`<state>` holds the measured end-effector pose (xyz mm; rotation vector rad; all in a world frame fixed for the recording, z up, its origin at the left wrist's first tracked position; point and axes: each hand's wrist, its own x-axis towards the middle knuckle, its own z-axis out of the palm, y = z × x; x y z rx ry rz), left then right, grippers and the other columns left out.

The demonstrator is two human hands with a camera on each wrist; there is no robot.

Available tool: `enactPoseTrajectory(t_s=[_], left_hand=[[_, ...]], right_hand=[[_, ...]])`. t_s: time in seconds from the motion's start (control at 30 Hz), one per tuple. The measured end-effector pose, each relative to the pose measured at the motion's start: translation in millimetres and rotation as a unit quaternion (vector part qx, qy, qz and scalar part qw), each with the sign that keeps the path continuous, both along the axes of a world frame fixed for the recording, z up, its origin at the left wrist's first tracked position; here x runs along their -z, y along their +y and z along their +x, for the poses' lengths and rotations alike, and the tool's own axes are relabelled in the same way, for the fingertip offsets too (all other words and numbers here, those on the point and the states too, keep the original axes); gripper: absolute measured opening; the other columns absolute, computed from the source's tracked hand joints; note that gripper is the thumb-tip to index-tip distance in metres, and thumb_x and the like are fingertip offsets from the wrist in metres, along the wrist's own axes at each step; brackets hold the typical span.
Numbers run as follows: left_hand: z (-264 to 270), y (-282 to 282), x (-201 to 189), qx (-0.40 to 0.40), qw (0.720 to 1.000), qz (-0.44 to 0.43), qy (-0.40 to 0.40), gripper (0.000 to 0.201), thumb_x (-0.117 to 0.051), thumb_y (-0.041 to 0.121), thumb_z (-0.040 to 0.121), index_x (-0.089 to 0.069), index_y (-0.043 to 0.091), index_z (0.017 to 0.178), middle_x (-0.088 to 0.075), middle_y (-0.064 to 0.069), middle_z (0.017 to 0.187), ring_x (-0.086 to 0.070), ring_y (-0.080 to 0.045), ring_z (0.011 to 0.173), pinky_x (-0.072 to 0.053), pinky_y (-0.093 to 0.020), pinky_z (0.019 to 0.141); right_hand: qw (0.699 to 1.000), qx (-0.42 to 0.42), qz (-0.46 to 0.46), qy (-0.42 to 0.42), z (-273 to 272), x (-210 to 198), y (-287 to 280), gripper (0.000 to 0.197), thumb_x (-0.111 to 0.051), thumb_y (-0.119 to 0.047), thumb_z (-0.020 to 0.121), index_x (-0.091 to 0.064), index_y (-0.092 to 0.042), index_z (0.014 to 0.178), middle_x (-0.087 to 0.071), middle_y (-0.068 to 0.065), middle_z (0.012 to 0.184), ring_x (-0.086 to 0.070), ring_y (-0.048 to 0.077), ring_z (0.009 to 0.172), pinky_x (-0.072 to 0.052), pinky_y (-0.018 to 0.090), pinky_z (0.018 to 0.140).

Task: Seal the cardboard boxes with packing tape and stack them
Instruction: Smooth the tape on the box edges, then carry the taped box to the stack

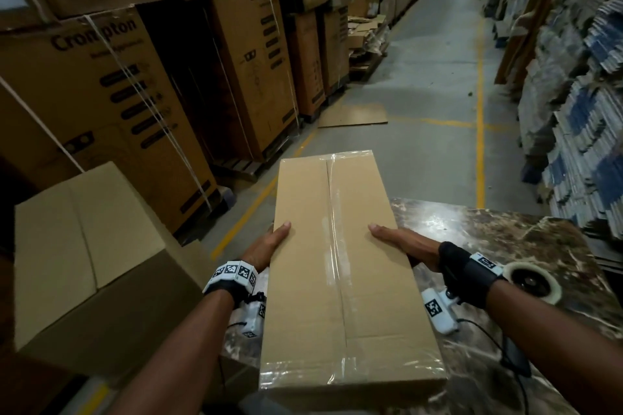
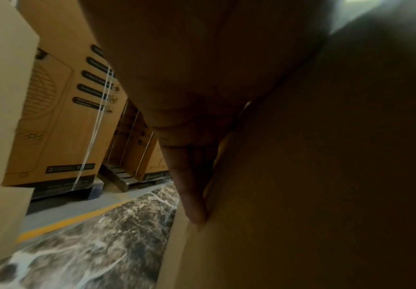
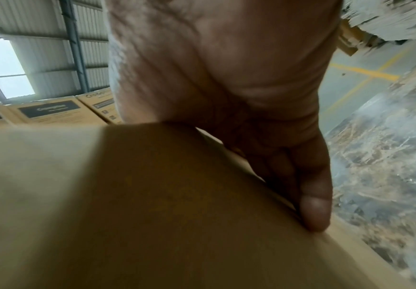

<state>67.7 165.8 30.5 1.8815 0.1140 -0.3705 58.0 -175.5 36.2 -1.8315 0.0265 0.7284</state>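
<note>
Both hands clasp one long sealed cardboard box [image 1: 340, 266] from opposite sides, and everything else sits around that hold. The left hand [image 1: 266, 248] lies against the box's left wall with its thumb hooked over the top edge; the left wrist view shows its fingers [image 2: 192, 195] straight and pressed flat on the cardboard. The right hand [image 1: 404, 241] mirrors it on the right wall, thumb on the top face, and the right wrist view shows a fingertip [image 3: 314, 213] bearing on the box's edge. Between the two thumbs runs a strip of clear packing tape [image 1: 333, 246] along the centre seam, folded down over the near and far ends. Under the held box is a marble-patterned table [image 1: 526, 246]; whether the box touches it cannot be told. Just behind the right wrist a roll of tape [image 1: 532, 281] lies on the table. Beside the left forearm stands a plain cardboard box [image 1: 87, 246] with closed flaps. Beyond the left hand, printed cartons [image 1: 101, 84] are stacked on pallets along a concrete aisle [image 1: 435, 84] with yellow lines.
</note>
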Motion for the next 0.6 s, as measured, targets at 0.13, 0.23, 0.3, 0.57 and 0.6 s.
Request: enactPoseTrajectory(t_s=[0.13,0.23,0.3,0.57,0.6], left_hand=[[-41.4,17.2,4.4,-0.023,0.999,0.001,-0.027,0.076,-0.052,0.077,0.089,-0.055,0.025,0.144,-0.067,0.007,0.134,-0.065,-0.013,0.12,-0.046,-0.043,0.111],[-75.5,21.0,-6.9,-0.046,0.997,0.004,-0.063,0.066,-0.049,0.065,0.098,-0.05,0.022,0.148,-0.063,0.007,0.137,-0.063,-0.01,0.121,-0.046,-0.04,0.111],[-97.7,23.9,-18.1,-0.056,0.996,0.015,-0.068,0.061,-0.044,0.063,0.102,-0.05,0.024,0.148,-0.064,0.006,0.135,-0.064,-0.01,0.118,-0.049,-0.036,0.106],[-197.9,46.0,-28.2,-0.184,0.98,0.066,-0.041,0.098,-0.045,0.097,0.074,-0.064,0.022,0.135,-0.073,-0.002,0.123,-0.07,-0.025,0.11,-0.048,-0.052,0.107],[-211.1,47.7,-27.2,-0.204,0.976,0.07,-0.039,0.101,-0.046,0.098,0.072,-0.064,0.021,0.136,-0.072,-0.002,0.125,-0.069,-0.025,0.112,-0.047,-0.053,0.108]], right_hand=[[0.999,-0.027,0.017,-0.026,-30.9,-8.6,12.4,0.07,-0.063,-0.069,0.082,-0.061,-0.021,0.133,-0.078,0.003,0.113,-0.076,0.025,0.1,-0.063,0.037,0.081],[0.997,-0.056,0.034,-0.033,-47.8,-13.9,20.4,0.07,-0.064,-0.069,0.081,-0.058,-0.025,0.135,-0.076,0.001,0.118,-0.075,0.024,0.104,-0.061,0.044,0.09],[0.996,-0.073,0.035,-0.032,-55.6,-17.2,25.2,0.076,-0.065,-0.074,0.078,-0.058,-0.025,0.135,-0.075,0.003,0.12,-0.074,0.027,0.106,-0.059,0.052,0.096],[0.986,-0.158,0.037,-0.046,-96.4,-33.4,42.0,0.069,-0.061,-0.073,0.081,-0.06,-0.028,0.133,-0.076,0.003,0.116,-0.075,0.027,0.103,-0.061,0.052,0.09],[0.983,-0.167,0.041,-0.055,-103.5,-37.1,42.7,0.068,-0.061,-0.072,0.081,-0.06,-0.028,0.133,-0.077,0.001,0.114,-0.075,0.025,0.1,-0.063,0.047,0.084]])
